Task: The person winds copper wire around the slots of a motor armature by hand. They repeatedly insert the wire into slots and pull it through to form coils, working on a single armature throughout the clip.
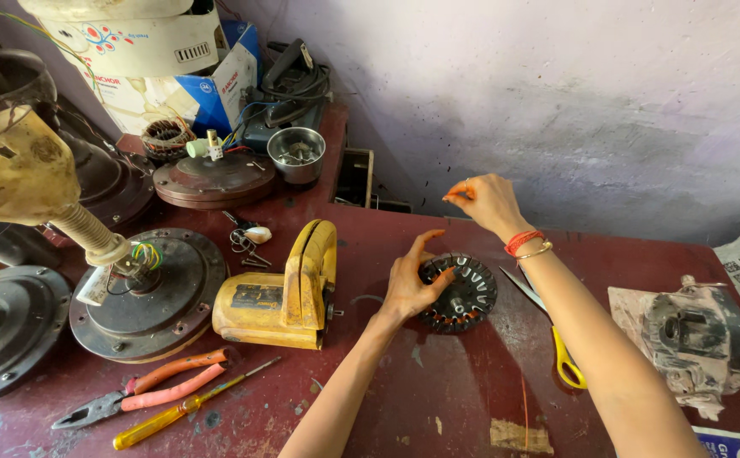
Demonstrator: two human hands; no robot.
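Left hand (408,284) steadies slotted stator (463,294); steel bowl (296,154) (small metal bits inside) behind.

A repair workshop: fan motor housings (148,297), pliers (145,394), a screwdriver (185,410) and a yellow power tool (283,293) crowd the scuffed red counter (438,399).

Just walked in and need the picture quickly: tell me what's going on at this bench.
A person is working on a round slotted motor core lying on a red table. The left hand steadies the core's rim, while the right hand is raised above it, pinching a thin orange wire. Yellow-handled scissors lie beside the right forearm. A yellow power tool, pliers and a screwdriver sit to the left.
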